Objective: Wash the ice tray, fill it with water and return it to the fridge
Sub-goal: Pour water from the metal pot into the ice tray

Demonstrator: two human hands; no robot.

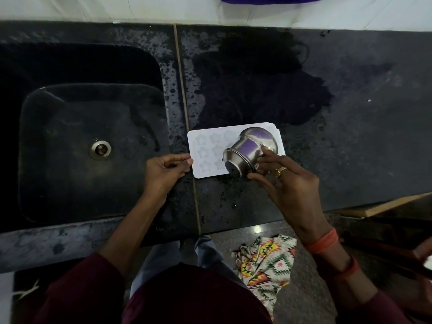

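While fingers (187,162) steady tray (205,150), pot (250,150) tips.

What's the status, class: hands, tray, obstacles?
Left hand pinching white star-mould ice tray at its corner on black counter. Right hand tilting steel pot over tray. Nothing blocking.

Dark stone desk (350,141), wet and splashed, seam down the middle. Black sink (77,141) sunk at left, steel drain (100,149). Pale wall (93,8) behind. Speckled floor (308,288); patterned cloth (266,267) lying there. Light dim.
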